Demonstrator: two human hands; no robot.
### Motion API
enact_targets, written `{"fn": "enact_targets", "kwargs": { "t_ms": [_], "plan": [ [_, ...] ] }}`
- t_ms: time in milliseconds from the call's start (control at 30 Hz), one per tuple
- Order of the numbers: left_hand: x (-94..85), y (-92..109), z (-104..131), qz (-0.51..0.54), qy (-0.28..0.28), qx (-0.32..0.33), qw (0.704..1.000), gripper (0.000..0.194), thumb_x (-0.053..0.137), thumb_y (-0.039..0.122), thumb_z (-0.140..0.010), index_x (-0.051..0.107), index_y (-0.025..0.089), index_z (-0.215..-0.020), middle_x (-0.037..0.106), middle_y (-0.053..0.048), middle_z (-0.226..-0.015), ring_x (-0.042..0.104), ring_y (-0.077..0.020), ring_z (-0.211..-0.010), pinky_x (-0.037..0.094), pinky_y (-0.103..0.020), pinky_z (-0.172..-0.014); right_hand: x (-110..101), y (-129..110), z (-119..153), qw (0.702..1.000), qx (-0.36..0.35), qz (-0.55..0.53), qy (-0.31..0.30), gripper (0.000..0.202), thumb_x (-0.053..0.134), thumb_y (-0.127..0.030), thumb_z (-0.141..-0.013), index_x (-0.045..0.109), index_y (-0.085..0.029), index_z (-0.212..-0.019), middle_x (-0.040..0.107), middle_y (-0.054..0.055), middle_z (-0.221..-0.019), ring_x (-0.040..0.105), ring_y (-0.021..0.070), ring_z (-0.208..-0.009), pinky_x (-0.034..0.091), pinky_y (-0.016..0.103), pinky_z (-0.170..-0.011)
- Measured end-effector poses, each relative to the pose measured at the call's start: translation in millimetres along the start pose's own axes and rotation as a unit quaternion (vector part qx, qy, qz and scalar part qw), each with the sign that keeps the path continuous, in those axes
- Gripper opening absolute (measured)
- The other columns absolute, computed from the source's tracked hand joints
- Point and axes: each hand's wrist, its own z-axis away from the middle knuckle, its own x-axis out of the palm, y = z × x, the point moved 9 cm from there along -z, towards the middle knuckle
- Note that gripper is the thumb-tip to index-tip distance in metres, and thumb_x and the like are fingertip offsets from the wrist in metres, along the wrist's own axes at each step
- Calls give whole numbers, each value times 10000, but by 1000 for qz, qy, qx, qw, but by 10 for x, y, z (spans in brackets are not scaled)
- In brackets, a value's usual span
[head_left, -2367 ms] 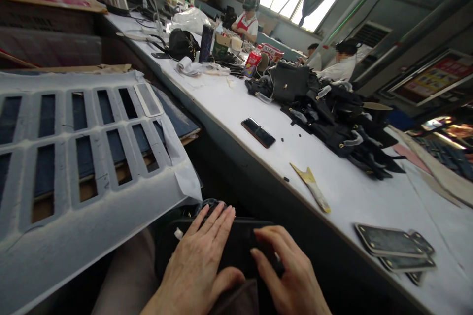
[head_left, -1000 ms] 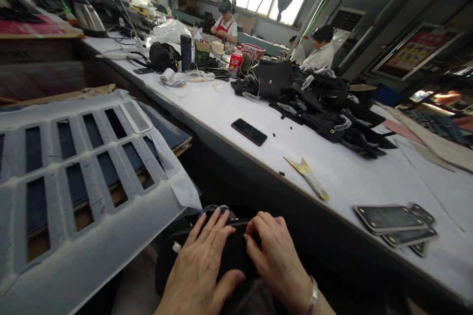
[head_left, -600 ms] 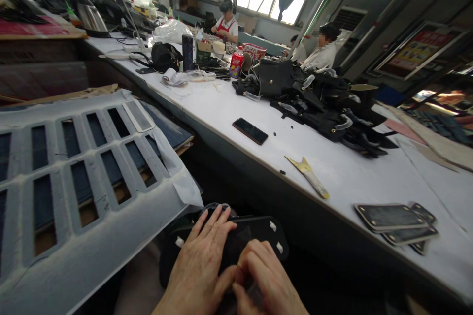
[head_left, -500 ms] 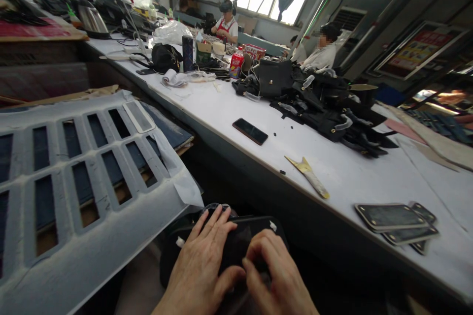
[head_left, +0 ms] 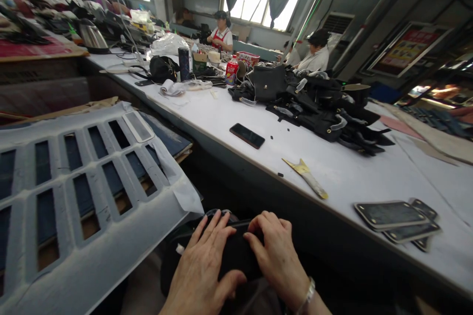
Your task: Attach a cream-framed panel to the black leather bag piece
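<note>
A black item (head_left: 236, 252), perhaps a bag, lies at the bottom centre, low in front of the white table. My left hand (head_left: 207, 261) rests flat on it with fingers spread. My right hand (head_left: 275, 251) is at its upper right edge, fingers bent and thumb close to the fingertips; what they pinch there is too dark to make out. A small white tab (head_left: 180, 249) shows on the item beside my left hand.
On the white table (head_left: 221, 113) lie a phone (head_left: 247, 136), a yellow tool-like piece (head_left: 306, 177), black bags (head_left: 269, 83) and dark plates (head_left: 389, 214). A grey slotted panel (head_left: 111, 241) is at left. Two people (head_left: 220, 34) sit beyond.
My right hand has moved up and right to the upper edge of the black item, over where a white tab showed. My left hand stays on it. The view has shifted slightly.
</note>
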Motion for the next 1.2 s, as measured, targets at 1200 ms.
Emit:
{"fn": "enact_targets", "kwargs": {
  "t_ms": [1200],
  "plan": [
    [17,-21,-6,31,-40,-59,997,659,772,326,-716,527,236,-1320,389,-34,-1552,252,-225,-1475,196,-519,-1235,58,34,196,991,-97,-22,90,149,481,-74,-902,541,-195,-837,564,37,-865,498,223,-830,345,404,-767]
  ]
}}
